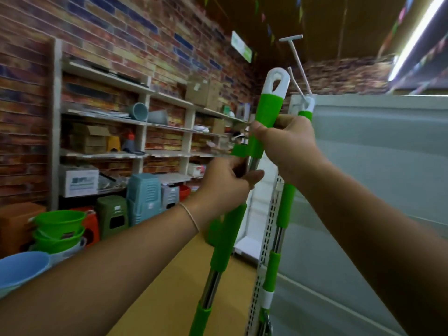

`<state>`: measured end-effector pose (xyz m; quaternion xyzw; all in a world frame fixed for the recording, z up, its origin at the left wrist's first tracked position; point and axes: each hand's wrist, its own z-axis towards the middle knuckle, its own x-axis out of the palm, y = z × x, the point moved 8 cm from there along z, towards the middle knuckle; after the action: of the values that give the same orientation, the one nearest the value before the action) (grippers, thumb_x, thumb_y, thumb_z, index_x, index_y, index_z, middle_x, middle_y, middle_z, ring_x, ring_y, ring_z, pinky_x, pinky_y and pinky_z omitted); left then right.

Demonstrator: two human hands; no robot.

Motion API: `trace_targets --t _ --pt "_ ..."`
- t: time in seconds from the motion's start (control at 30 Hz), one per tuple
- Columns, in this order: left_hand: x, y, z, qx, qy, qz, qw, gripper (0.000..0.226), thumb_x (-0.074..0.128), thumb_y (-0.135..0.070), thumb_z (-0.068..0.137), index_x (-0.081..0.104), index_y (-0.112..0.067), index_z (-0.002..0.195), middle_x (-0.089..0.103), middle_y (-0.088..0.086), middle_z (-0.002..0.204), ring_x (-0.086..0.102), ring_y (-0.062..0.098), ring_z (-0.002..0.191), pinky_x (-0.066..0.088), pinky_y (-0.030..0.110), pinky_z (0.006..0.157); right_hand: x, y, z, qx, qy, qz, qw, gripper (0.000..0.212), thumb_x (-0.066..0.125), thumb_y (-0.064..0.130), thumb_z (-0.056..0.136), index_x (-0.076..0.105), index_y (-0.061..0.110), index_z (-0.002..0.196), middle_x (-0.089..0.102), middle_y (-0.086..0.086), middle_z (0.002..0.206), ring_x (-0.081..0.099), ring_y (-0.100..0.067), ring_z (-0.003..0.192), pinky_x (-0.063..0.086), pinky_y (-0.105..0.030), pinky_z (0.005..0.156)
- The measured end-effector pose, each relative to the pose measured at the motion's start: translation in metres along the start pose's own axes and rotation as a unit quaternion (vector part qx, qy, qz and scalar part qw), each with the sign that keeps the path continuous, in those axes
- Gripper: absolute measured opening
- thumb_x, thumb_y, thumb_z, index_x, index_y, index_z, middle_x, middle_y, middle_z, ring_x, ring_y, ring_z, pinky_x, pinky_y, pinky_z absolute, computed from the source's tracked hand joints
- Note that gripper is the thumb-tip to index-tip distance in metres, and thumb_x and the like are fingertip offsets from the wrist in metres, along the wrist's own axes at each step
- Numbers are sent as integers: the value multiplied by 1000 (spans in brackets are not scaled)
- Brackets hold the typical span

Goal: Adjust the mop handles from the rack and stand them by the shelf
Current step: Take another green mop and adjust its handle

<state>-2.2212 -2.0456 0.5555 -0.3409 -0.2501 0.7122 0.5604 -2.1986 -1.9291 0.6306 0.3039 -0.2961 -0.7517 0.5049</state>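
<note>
Both hands hold 1 green-and-steel mop handle with a white looped cap (266, 117), upright just beside the grey perforated shelf upright (265, 238). The right hand (288, 144) has its fingers clamped on the green upper grip; the left hand (228, 183) pinches the steel tube below. A 2nd green mop handle (283, 209) leans against that upright.

Just one head cam, wide-angle, tilted up a bit, sitting close behind the hands, which filled the centre of frame.
</note>
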Motion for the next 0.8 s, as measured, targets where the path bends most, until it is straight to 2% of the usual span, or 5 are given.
trace_targets --t 0.2,0.33,0.43,0.57,0.8 --pt "2 -13 42 60 31 -21 998 16 71 -21 85 69 -5 80 69 19 75 67 36 74 58 48 69 -3 16 26 20 -56 -20 998 18 69 18 91 61 20 74 67 -5 85 63 -15 76 56 -28 72" --pt "6 -17 59 75 44 -49 995 9 71 -18 85 68 -11 80 67 5 69 68 28 73 58 42 72 -6 23 39 26 -97 -40 994 21 70 15 89 57 19 72 64 -3 81 66 -20 81 59 -40 86" --pt "10 -15 71 83 52 -55 994 14 72 -21 84 69 -8 80 70 11 71 69 30 73 58 46 71 -9 24 46 25 -115 -58 991 21 71 16 88 56 19 74 65 -4 84 68 -24 87 59 -39 84" --pt "19 -11 80 96 58 -49 993 26 73 -27 82 68 -2 79 70 18 75 68 34 73 57 48 71 -14 18 54 24 -120 -77 990 15 70 16 90 59 16 79 64 -4 83 63 -17 76 55 -26 69" --pt "45 4 95 85 72 -62 992 23 72 -27 82 69 -5 75 70 13 71 69 31 70 58 47 72 -23 -5 69 50 -116 -87 988 10 70 17 90 61 13 87 68 -9 95 68 -21 87 57 -30 76"
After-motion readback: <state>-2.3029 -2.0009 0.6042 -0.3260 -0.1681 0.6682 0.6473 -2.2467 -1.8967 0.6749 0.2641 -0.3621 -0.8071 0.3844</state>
